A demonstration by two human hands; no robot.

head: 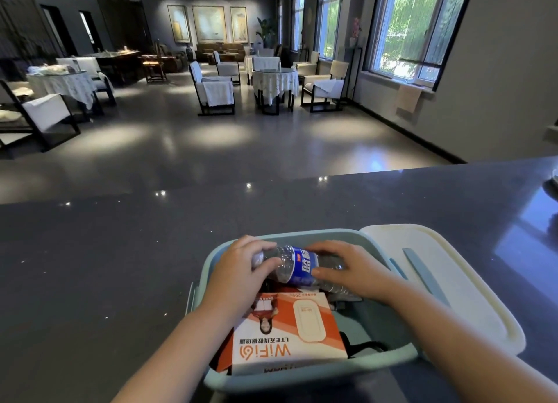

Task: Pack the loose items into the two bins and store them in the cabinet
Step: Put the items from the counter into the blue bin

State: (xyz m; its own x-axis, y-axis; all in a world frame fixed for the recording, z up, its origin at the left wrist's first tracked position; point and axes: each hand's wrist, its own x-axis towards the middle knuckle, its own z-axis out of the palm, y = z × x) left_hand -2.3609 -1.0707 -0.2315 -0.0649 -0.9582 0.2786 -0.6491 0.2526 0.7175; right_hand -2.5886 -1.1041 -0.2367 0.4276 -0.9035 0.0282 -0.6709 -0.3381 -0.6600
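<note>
Both hands round water bottle inside blue bin

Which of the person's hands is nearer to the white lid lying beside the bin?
Right. The right hand holds the bottle's base end, just left of the white lid; the left hand grips the cap end, farther away.

Pale blue bin on a dark grey speckled counter, white lid with blue strips just right of the bin, clear bottle with blue label inside it, orange-and-white box with orange lettering inside it
</note>
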